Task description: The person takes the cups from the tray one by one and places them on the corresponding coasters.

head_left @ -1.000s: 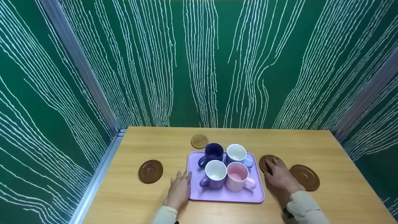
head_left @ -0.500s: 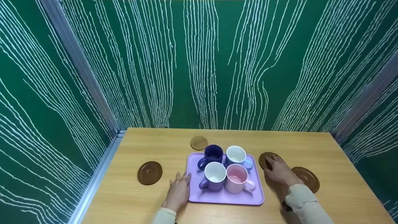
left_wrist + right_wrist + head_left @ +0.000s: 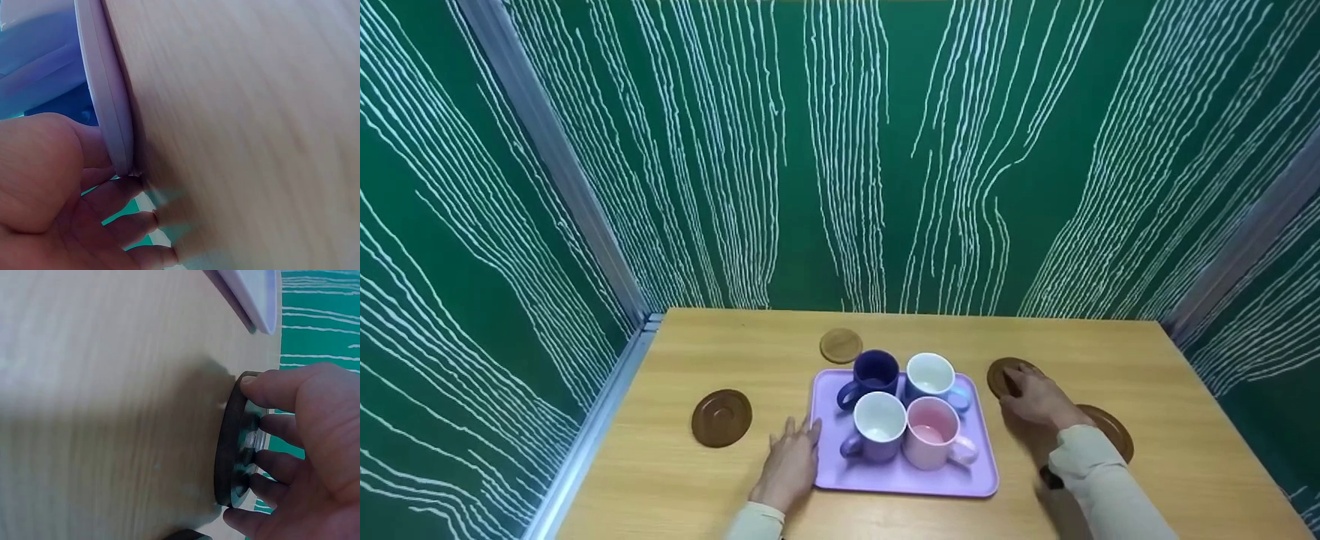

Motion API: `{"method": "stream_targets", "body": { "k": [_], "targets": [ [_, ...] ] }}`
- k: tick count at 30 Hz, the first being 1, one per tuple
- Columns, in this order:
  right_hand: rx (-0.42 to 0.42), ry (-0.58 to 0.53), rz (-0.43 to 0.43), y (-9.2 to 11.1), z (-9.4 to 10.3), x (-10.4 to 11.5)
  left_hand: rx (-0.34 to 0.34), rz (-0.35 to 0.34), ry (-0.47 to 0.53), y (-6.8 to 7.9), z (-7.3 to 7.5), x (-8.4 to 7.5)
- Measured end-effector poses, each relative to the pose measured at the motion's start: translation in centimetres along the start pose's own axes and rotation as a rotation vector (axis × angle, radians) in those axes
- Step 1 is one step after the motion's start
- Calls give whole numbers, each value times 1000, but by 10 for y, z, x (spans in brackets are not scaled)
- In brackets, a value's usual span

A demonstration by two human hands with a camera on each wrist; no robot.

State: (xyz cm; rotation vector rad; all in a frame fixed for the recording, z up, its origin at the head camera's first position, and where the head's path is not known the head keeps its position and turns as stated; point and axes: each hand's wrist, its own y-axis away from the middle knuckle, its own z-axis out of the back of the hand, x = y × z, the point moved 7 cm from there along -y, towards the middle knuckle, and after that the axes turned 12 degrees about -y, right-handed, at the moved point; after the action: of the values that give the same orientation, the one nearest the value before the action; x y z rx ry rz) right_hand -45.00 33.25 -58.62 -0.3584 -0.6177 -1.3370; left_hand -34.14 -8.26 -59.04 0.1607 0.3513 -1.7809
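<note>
My left hand lies at the left edge of a lilac tray, its thumb by the rim and its other fingers stretched out alongside. Four mugs would be too precise, so several mugs stand on the tray, among them a navy mug, a pink mug and a white-lined lilac mug. To the tray's right, my right hand grips a dark brown wooden saucer. In the right wrist view its thumb presses the rim of the saucer while the other fingers curl over the top and far edge.
Another brown saucer lies right of my right forearm, partly covered by the sleeve. A third saucer sits far left. Behind the tray is a small light wooden coaster. Green walls with white lines enclose the wooden table.
My right hand has shifted slightly away from me with the brown saucer, a little farther from the tray. My left hand stays at the tray's edge.
</note>
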Motion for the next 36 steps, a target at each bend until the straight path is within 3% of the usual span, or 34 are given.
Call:
{"method": "stream_targets", "body": {
  "k": [8, 15, 28, 36],
  "targets": [
    [24, -41, -17, -16, 0, -1, 23, 18, 4, 1, -2, 2],
    [19, -26, 29, -20, -2, 9, -24, -28, -44, 5, 0, 2],
    [40, -30, -26, -39, 7, 4, -13, -34, -32, -3, -2, -5],
    [63, -74, -53, -54, -4, 15, 11, -3, -9, 0, 1, 1]
  ]
}}
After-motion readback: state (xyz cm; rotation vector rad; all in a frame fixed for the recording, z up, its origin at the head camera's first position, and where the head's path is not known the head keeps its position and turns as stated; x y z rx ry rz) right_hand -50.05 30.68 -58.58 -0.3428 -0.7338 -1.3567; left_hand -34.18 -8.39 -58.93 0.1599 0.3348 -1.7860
